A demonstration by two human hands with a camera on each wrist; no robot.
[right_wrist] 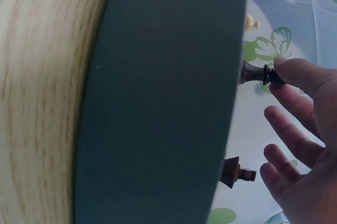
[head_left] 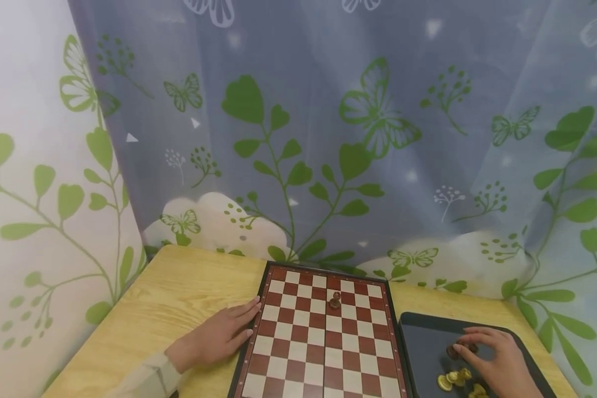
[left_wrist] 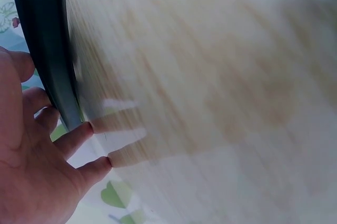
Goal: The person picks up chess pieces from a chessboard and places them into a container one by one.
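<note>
A red-and-white chessboard lies on the table, with one dark brown chess piece on a square toward its far side. My left hand rests at the board's left edge, fingers extended against the rim; the left wrist view shows those fingers spread beside the dark board side. Over the dark tray on the right, my right hand pinches the top of a dark chess piece between thumb and index finger. Another dark chess piece stands nearby in the tray.
Gold-coloured chess pieces lie in the tray near my right hand. The tray sits just right of the board on the wooden table. Behind and beside the table hangs a patterned curtain with leaves and butterflies.
</note>
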